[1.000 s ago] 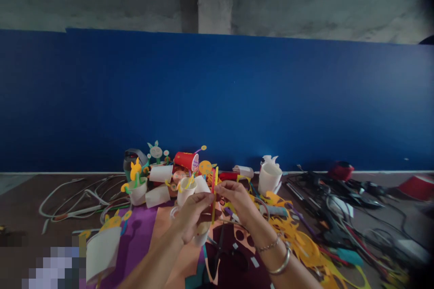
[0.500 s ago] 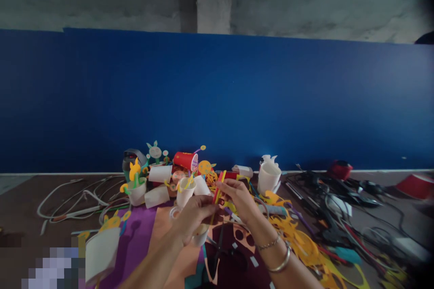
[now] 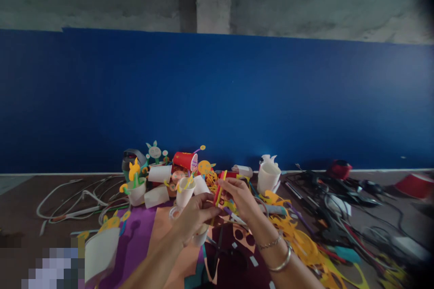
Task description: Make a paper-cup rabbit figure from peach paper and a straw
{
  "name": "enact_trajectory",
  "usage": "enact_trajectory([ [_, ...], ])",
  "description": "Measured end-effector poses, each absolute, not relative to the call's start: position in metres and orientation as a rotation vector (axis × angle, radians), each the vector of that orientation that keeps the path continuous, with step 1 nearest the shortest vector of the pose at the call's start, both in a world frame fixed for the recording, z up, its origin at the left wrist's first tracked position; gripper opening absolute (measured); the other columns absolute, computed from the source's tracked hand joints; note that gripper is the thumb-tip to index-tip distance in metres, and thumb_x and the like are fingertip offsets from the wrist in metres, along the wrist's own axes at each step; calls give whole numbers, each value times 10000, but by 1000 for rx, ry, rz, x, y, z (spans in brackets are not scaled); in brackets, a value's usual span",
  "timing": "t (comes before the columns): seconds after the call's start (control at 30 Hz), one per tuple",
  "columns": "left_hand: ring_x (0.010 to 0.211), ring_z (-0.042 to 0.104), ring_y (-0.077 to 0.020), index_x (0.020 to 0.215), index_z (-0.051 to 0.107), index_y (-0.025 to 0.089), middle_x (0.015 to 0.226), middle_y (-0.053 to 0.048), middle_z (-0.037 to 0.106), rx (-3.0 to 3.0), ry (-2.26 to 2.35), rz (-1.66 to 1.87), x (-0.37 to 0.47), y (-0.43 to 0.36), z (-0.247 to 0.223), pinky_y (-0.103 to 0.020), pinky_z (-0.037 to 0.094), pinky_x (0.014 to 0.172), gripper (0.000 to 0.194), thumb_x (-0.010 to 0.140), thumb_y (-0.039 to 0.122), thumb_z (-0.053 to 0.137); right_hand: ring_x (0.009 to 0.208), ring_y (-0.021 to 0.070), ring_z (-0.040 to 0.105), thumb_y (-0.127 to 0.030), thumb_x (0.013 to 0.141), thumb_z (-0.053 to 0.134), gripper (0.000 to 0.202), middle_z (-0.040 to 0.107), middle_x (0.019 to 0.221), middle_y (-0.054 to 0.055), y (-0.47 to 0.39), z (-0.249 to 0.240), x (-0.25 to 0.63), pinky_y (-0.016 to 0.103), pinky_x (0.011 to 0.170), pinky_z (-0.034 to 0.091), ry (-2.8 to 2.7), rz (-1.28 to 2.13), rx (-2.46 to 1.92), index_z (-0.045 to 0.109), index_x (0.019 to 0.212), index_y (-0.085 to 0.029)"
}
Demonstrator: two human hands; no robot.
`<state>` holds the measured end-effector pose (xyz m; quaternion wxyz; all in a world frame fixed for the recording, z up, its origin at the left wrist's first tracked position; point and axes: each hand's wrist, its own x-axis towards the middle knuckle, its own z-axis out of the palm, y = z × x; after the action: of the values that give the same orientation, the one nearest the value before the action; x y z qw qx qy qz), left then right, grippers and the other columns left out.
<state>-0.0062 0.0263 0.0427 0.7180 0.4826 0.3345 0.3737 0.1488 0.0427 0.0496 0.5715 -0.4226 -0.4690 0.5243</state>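
Observation:
My left hand pinches the lower part of narrow red and yellow strips, which stand tilted over the middle of the table. Higher up, the fingers of my right hand are closed on the same strips. Whether they are paper or straws I cannot tell. A white paper cup, partly hidden, is just below my left hand. Behind it stands another white cup with yellow strips in it. Scissors lie on dark maroon paper nearer to me.
Purple paper and orange paper lie at left. Several cups with paper figures, including a red cup, crowd the back. A white mug stands right of them. Yellow paper scraps and black cables spread rightward. White cables lie left.
Both hands keep hold of the strips in nearly the same place. The fingers of my left hand have shifted slightly on them.

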Motion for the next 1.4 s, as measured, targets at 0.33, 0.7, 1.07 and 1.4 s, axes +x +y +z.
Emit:
enact_trajectory([
  [0.33, 712, 689, -198, 895, 559, 147, 801, -91, 719, 988, 644, 801, -8, 25, 43, -307, 494, 705, 315, 672, 232, 764, 441, 71, 312, -491, 664, 720, 400, 398, 470, -60, 43, 49, 146, 233, 439, 248, -1045, 1205, -970, 516, 542, -169],
  [0.7, 631, 645, -146, 761, 617, 138, 722, -48, 674, 901, 703, 862, -4, 20, 52, -265, 475, 650, 252, 715, 361, 724, 478, 73, 345, -483, 680, 714, 350, 484, 526, -29, 41, 54, 146, 230, 466, 243, -1218, 1227, -946, 679, 681, -135],
  [1.07, 670, 647, -173, 744, 642, 116, 710, -66, 687, 1041, 798, 868, -3, 24, 50, -277, 468, 646, 295, 657, 369, 766, 464, 77, 392, -492, 676, 711, 366, 491, 513, -43, 40, 51, 145, 218, 459, 303, -1242, 1189, -956, 630, 661, -135],
  [1.4, 673, 662, -170, 834, 670, 117, 759, -74, 709, 1035, 711, 857, -5, 23, 51, -296, 497, 695, 259, 735, 355, 703, 486, 86, 438, -452, 705, 698, 334, 547, 535, -25, 43, 46, 144, 208, 470, 316, -1325, 1095, -1011, 635, 648, -129],
])
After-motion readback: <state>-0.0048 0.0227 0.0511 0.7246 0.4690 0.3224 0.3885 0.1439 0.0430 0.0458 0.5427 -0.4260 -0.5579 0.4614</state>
